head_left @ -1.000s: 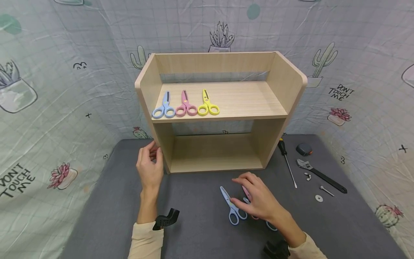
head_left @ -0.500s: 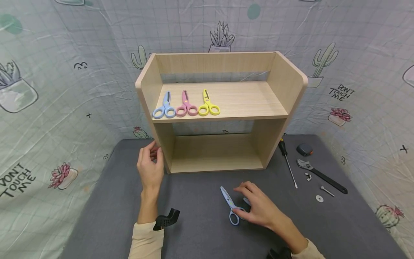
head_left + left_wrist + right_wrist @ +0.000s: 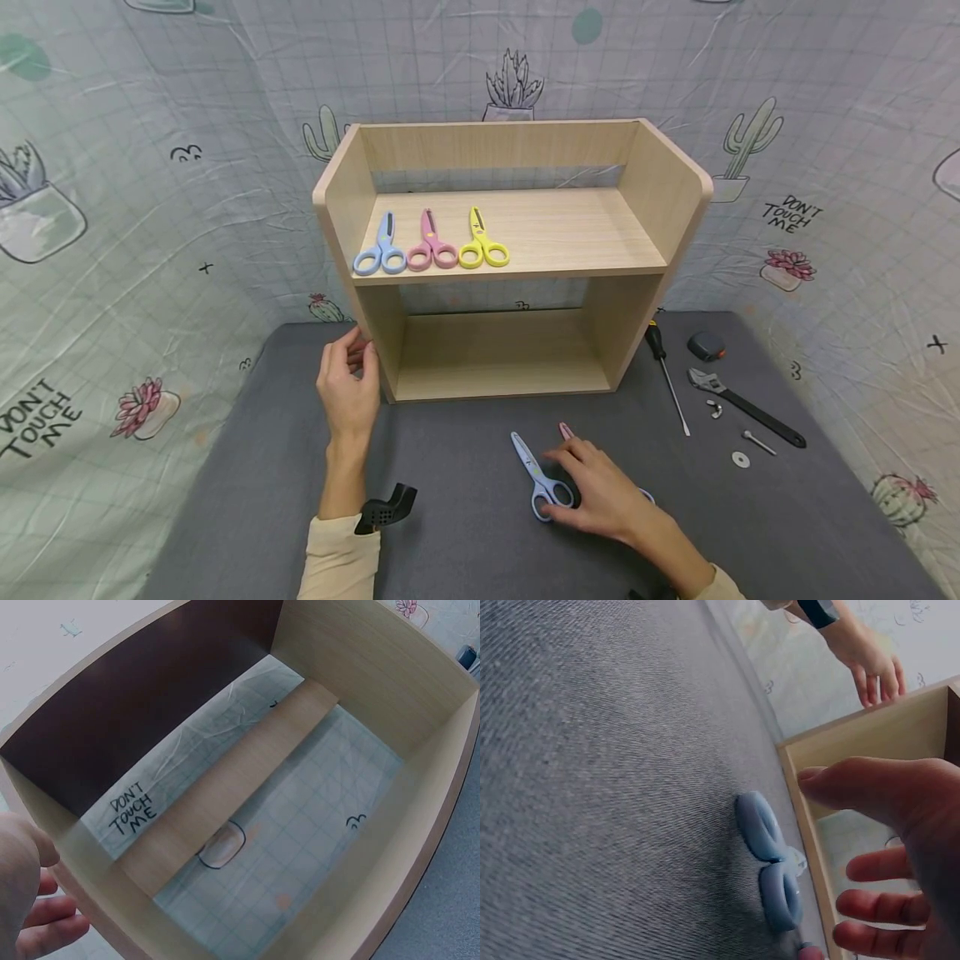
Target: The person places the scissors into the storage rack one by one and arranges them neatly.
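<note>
Already three scissors lie on the shelf (image 3: 525, 225) above the left hand (image 3: 347, 385), which steadies its side panel, fingers loose. The right hand (image 3: 600, 493), relaxed, rests beside the blue scissors (image 3: 542, 477), over a pink pair (image 3: 566, 432); both remain unshelved.

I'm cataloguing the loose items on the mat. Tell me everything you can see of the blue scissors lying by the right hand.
The blue scissors are small, with light blue plastic-looking handles forming two loops and short blades in a matching blue casing. They lie flat and closed on the grey mat in front of the wooden shelf, blades pointing away and slightly left, loops toward the person. The right hand rests at the loops, thumb against them; the right wrist view shows the fingers relaxed, not curled through them.
</note>
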Demonstrator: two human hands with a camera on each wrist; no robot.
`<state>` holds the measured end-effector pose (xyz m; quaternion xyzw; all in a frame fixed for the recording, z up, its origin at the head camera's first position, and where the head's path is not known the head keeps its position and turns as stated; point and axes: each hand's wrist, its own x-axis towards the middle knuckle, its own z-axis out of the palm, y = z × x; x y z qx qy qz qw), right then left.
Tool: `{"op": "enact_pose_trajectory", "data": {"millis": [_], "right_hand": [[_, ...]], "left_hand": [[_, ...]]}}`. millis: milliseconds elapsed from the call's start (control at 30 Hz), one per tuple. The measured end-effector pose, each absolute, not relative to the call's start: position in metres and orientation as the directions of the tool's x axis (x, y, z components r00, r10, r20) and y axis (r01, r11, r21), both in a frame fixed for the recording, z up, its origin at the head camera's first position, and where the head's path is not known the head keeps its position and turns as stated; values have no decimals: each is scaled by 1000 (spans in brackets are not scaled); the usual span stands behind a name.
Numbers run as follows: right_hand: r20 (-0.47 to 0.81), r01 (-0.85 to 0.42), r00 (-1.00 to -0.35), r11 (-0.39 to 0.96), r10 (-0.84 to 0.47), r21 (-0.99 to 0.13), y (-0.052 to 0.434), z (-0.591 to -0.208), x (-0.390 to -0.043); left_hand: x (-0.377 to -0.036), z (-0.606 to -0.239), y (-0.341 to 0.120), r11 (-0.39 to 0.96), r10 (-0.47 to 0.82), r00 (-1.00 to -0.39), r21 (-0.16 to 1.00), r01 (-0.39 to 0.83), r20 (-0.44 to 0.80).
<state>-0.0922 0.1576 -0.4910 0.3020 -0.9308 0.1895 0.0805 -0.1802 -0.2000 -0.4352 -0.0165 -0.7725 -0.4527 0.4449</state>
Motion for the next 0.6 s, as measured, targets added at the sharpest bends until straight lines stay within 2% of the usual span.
{"op": "enact_pose_trajectory", "data": {"millis": [133, 600], "right_hand": [[234, -585, -810, 765, -538, -269, 158, -495, -92], [254, -614, -782, 774, -570, -155, 156, -501, -89]], "left_hand": [[-180, -435, -200, 588, -379, -601, 684, 431, 704], [-180, -435, -200, 592, -376, -607, 686, 423, 700]]}}
